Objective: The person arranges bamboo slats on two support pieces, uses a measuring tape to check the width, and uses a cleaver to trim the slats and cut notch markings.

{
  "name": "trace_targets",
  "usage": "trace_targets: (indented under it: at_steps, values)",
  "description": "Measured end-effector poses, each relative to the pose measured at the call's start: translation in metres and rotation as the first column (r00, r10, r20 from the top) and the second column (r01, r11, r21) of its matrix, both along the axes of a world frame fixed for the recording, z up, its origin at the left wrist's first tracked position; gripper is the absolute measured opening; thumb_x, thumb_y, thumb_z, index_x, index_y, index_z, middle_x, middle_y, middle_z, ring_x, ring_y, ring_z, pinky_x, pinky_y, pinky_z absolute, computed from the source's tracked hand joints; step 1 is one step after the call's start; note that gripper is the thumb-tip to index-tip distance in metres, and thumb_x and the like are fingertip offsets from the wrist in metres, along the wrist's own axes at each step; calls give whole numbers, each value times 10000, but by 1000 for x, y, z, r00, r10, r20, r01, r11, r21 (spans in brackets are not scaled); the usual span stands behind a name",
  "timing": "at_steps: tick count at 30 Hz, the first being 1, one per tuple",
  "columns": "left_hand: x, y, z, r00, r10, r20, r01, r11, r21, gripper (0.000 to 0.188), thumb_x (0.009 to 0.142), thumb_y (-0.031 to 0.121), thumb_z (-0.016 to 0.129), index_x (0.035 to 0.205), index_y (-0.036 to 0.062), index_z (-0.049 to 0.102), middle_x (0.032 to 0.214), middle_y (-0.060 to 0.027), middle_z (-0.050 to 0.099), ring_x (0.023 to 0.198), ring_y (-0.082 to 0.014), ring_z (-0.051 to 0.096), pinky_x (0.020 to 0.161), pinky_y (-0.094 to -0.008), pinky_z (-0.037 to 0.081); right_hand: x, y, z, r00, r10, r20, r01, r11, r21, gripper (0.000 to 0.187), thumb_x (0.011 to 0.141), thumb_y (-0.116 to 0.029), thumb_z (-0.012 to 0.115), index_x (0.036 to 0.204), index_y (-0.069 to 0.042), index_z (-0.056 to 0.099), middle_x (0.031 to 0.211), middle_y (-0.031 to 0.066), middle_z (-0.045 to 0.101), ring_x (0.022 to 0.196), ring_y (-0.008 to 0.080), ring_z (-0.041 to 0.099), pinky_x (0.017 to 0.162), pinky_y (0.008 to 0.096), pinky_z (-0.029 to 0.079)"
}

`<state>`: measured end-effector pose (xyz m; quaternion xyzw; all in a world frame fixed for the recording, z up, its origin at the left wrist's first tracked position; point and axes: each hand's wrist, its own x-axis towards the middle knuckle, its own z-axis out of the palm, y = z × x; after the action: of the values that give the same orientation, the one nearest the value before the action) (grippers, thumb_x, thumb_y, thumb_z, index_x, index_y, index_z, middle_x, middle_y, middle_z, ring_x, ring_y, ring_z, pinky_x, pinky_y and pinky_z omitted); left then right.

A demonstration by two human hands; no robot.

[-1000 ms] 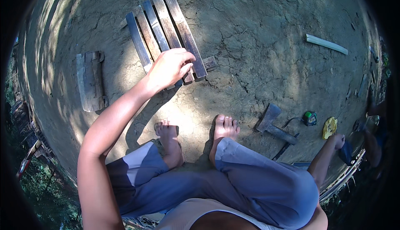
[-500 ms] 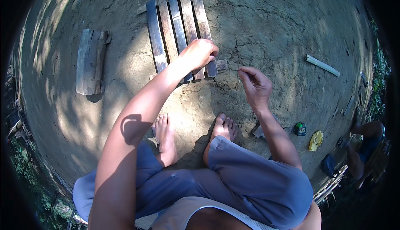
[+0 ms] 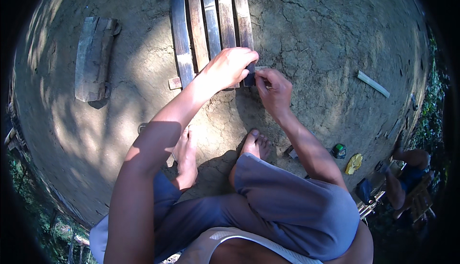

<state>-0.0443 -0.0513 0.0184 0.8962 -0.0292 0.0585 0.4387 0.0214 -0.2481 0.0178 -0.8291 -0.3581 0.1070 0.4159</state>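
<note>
Before me on the ground lies a rack of several bamboo slats (image 3: pixel 211 17) set side by side, some darkened, over two crosspieces; the near crosspiece (image 3: pixel 175 82) shows at its left end. My left hand (image 3: pixel 229 67) lies across the slats' near ends, its fingers closed around the outermost right slat (image 3: pixel 244 20). Close by that slat's near end is my right hand (image 3: pixel 275 91), thumb and fingertips pinched together. Whatever is in that pinch is too small to make out. The gap between my two hands is narrow.
A split log piece (image 3: pixel 93 60) lies at left. To the right are a pale stick (image 3: pixel 373 83), a green-and-black tape measure (image 3: pixel 339 150), a crumpled yellow thing (image 3: pixel 354 164) and a dark bag (image 3: pixel 365 190). Another person's bare leg (image 3: pixel 395 192) shows at far right. My bare feet (image 3: pixel 188 156) flank the near ground.
My right hand has moved left and slightly up, to the outer slat's near end beside my left hand. My left hand stays at the slats. The view has shifted a little.
</note>
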Motion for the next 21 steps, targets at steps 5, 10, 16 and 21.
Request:
trace_targets:
  at_steps: [5,10,16,21]
  values:
    - [-9,-14,-2,997,78,26,-78,997,7,222,764,3,721,982,-3,682,1059,-152,688,998,-349,686,869,-413,567,0,5,4,993,48,112,-47,999,-13,171,828,-29,771,984,-83,726,956,86,743,818,274,743,684,356,605]
    - [-15,-25,-4,981,188,52,-189,982,7,131,769,-30,679,896,-15,703,1095,-160,691,1001,-353,689,877,-412,571,-1,5,3,973,135,189,-118,988,-98,176,845,-65,761,1016,-91,729,984,70,736,813,289,738,665,377,601]
    - [-13,-28,-8,981,194,9,-194,981,22,118,784,-13,700,897,-9,733,1114,-130,708,1035,-311,696,914,-384,563,5,-8,21,991,78,107,-74,996,-45,258,893,-41,720,1147,-88,728,1020,112,737,840,301,745,688,377,605]
    - [-11,-28,-4,981,193,-24,-193,981,16,92,808,31,742,892,-4,753,1118,-131,722,1054,-299,706,923,-374,560,21,-102,59,958,-285,-1,283,951,-121,297,939,-29,693,1233,-69,709,1033,148,734,878,241,735,719,328,590]
